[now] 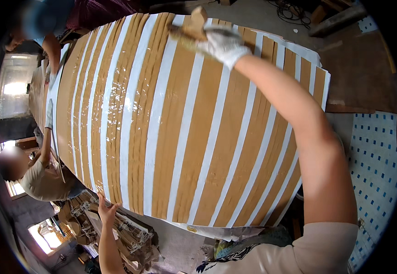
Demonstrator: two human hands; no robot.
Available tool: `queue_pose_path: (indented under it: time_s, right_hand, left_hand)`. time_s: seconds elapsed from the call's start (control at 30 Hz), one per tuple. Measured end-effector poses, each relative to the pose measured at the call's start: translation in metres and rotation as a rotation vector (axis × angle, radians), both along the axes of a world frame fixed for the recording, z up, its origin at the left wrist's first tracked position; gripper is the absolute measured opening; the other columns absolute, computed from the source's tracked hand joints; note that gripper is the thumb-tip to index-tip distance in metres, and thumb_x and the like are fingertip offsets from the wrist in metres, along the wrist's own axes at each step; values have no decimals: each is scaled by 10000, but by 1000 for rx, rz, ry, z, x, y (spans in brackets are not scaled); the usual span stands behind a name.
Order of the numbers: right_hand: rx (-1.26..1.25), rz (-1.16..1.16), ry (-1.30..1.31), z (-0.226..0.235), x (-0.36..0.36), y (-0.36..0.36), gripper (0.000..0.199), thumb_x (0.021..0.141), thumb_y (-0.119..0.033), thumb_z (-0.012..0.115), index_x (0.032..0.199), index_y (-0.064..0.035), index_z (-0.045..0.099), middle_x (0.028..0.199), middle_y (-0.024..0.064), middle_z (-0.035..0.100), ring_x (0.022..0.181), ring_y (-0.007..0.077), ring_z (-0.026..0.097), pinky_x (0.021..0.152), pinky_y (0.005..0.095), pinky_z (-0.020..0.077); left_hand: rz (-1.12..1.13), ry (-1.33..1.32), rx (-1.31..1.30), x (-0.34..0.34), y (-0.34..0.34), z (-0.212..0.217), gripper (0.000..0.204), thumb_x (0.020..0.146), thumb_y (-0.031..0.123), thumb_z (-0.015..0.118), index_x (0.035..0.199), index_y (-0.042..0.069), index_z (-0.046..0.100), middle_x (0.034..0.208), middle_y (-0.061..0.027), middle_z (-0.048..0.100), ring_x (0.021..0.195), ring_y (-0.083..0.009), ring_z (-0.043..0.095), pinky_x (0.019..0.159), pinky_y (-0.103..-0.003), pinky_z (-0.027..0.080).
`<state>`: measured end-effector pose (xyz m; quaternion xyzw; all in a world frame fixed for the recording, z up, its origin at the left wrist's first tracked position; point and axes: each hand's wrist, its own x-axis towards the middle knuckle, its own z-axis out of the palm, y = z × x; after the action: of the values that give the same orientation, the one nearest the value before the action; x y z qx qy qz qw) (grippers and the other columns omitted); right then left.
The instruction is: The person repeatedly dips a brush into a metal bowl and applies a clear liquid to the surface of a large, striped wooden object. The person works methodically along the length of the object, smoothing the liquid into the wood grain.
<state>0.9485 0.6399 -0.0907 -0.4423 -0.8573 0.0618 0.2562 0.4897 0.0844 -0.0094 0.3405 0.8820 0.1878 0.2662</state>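
Note:
Brown paper sheets [198, 169] lie overlapped in a wide fan on the work surface, with pale white-blue strips between them. Wet, glossy glue shines over their left half. At the far edge, my right hand [226, 45] in a white knit glove is closed around a wide brush [199, 18] with a wooden handle. Its bristles rest on the sheets, partly blurred. My bare left hand [107, 208] is at the near left edge of the sheets, fingers apart, with the fingertips touching the edge.
Two people [38, 176] stand beyond the left end, gloved hands on the sheets' edge there. Below left are bundles of brown paper pieces [116, 233] with white strings. A brown board [363, 68] is at the right, a blue-dotted white surface [374, 182] nearer, and cables [292, 13] on the far floor.

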Motion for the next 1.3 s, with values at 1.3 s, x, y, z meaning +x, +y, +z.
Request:
queue_pose_path:
  time_s: [1.3]
  right_hand:
    - [289,78,199,16,-46,-110,142,872,-258,578,938,-132,580,833,90,621,772,283,640,611,418,517]
  left_hand:
    - [20,54,22,-11,-17,-10,865,644,69,842,1375,-83,405,1474,-227,403,1311,-169,425,1054,-260,349]
